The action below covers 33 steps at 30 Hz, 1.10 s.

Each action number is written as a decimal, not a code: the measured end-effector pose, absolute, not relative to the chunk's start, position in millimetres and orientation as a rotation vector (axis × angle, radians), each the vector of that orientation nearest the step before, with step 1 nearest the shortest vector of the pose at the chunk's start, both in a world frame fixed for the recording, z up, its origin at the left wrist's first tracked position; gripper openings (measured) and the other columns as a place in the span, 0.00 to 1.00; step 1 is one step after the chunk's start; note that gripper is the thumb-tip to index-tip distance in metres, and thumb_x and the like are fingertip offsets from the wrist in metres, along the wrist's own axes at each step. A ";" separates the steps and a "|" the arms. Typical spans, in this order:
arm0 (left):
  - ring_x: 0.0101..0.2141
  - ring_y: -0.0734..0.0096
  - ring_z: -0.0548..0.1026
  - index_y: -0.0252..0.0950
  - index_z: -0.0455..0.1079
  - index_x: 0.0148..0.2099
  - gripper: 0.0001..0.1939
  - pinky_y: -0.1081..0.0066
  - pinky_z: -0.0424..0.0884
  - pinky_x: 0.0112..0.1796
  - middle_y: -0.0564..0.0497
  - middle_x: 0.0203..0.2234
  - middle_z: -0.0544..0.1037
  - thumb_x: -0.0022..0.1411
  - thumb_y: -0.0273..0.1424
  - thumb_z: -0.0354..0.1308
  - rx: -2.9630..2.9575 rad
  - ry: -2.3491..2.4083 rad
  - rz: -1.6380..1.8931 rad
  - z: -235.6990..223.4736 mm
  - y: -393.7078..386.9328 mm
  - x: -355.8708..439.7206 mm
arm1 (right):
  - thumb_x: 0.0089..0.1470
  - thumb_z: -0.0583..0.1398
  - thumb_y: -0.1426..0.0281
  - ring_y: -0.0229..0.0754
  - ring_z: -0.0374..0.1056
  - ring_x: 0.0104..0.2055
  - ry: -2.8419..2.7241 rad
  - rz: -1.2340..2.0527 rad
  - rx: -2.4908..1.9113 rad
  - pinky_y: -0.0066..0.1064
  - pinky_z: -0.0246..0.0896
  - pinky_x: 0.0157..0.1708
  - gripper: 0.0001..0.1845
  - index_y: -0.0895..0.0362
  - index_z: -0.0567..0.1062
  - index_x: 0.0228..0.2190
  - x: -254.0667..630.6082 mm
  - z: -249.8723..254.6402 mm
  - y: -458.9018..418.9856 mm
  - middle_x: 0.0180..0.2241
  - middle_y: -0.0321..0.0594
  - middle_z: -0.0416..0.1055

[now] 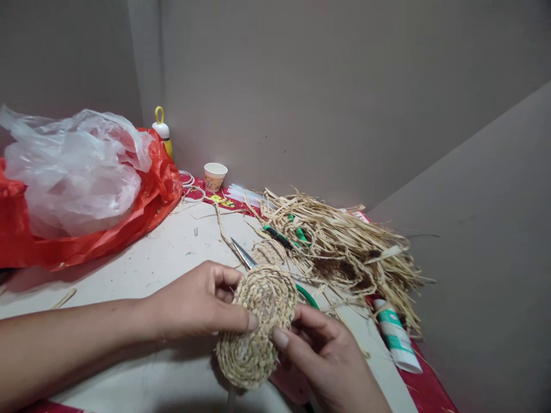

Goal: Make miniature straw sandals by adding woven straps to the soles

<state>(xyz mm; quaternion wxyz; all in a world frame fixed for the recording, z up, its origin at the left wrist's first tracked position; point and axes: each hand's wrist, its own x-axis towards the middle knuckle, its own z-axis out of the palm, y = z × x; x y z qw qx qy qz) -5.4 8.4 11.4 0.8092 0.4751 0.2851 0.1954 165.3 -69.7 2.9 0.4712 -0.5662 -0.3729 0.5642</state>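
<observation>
An oval coiled straw mat point(252, 358) is held up over the table, its rows of braid facing me. My left hand point(202, 304) grips its left side, thumb flat across the front and fingers behind. From the right, my right hand point(325, 350) pinches the mat's edge between thumb and fingers. Just behind the mat lie scissors point(244, 252), blades pointing away to the left; a green handle loop shows at the right. A smaller woven straw piece point(269, 252) rests beside the blades.
A large bundle of dry straw point(344, 235) covers the back right. A green-and-white tube point(396, 338) lies at the right edge. A red bag with clear plastic point(81, 178) fills the left. Behind stand a paper cup point(215, 176) and a yellow-and-white bottle point(162, 132) against grey walls.
</observation>
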 end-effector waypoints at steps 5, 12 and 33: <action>0.27 0.72 0.75 0.31 0.77 0.36 0.10 0.73 0.70 0.33 0.50 0.25 0.78 0.49 0.28 0.64 1.017 0.585 0.372 3.7 4.9 -3.4 | 0.34 0.72 0.64 0.32 0.60 0.20 -0.835 1.464 -1.374 0.21 0.58 0.19 0.15 0.58 0.78 0.27 165.5 1.9 -70.9 0.19 0.33 0.69; 0.29 0.70 0.74 0.30 0.75 0.36 0.10 0.71 0.69 0.34 0.49 0.26 0.77 0.52 0.31 0.63 0.999 0.543 0.379 6.4 -5.8 -2.8 | 0.33 0.73 0.65 0.32 0.56 0.17 -0.822 1.507 -1.350 0.23 0.62 0.22 0.15 0.57 0.79 0.26 163.4 0.1 -70.9 0.14 0.28 0.59; 0.32 0.68 0.77 0.31 0.75 0.39 0.11 0.69 0.71 0.38 0.47 0.31 0.79 0.51 0.27 0.64 0.964 0.539 0.401 4.9 1.7 -1.2 | 0.33 0.73 0.69 0.28 0.52 0.15 -0.768 1.612 -1.318 0.20 0.51 0.15 0.17 0.57 0.79 0.30 169.3 -1.5 -68.2 0.18 0.30 0.67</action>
